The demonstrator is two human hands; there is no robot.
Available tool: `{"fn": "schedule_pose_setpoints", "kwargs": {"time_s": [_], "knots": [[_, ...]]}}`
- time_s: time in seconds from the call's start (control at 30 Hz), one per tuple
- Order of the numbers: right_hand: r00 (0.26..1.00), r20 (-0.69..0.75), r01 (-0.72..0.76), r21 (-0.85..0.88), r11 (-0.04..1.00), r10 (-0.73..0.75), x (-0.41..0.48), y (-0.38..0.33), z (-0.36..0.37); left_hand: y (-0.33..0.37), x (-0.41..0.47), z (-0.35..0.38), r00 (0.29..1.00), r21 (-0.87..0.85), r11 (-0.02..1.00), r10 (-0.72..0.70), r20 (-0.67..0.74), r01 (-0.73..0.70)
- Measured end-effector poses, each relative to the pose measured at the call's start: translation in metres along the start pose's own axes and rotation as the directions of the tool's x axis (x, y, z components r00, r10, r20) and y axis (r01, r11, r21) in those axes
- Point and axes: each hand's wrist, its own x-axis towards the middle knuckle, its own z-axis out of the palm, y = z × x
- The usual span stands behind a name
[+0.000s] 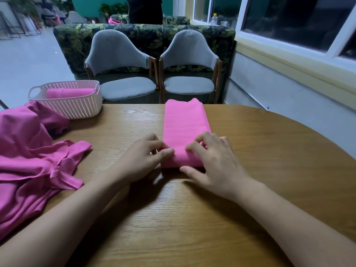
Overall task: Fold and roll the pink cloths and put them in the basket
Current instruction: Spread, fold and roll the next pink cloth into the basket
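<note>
Left hand: fingers curled, thumb and fingertips pinching the left end of the rolled-up near edge of the folded pink cloth. Right hand: fingers bent over the top of the same roll, thumb laid along its near side. The two hands are close together, a short stretch of roll showing between them.

Cloth lies as a long narrow strip on the wooden worktop, running from the hands toward 12 o'clock; its far end reaches the worktop's far edge.

At 9 o'clock, a loose heap of pink cloths, rumpled, well apart from the strip. At 10 o'clock, a pale perforated basket by the far edge, touching the heap, with one rolled pink cloth lying inside.

Bare wood between strip and basket.

Beyond at 12 o'clock, two grey chairs, side by side, and a leaf-print sofa behind them. Window at 2 o'clock.
</note>
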Motion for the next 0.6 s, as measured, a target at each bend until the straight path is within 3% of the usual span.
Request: {"fn": "schedule_pose_setpoints", "kwargs": {"time_s": [0.13, 0.23, 0.3, 0.43, 0.6], "knots": [[1.0, 0.0, 0.009, 0.019, 1.0, -0.009, 0.003, 0.002, 0.008, 0.004, -0.004, 0.007, 0.994, 0.029, 1.0, -0.001, -0.112, 0.005], [1.0, 0.006, -0.002, 0.033, 0.999, 0.002, 0.008, 0.011, 0.013, 0.015, -0.012, 0.007, 0.966, 0.135, 0.983, 0.154, -0.209, -0.128], [1.0, 0.001, -0.007, 0.05, 0.999, 0.007, 0.011, 0.016, 0.017, 0.018, -0.013, 0.004, 0.954, 0.207, 0.961, 0.224, -0.199, -0.183], [1.0, 0.011, -0.03, 0.041, 0.999, 0.03, 0.017, 0.019, 0.02, 0.012, -0.008, 0.006, 0.97, 0.267, 0.955, 0.179, -0.164, -0.131], [0.999, 0.003, -0.033, -0.057, 0.998, 0.033, 0.015, 0.013, 0.015, 0.005, -0.003, 0.003, 0.979, 0.138, 0.984, 0.133, -0.157, -0.111]]}}
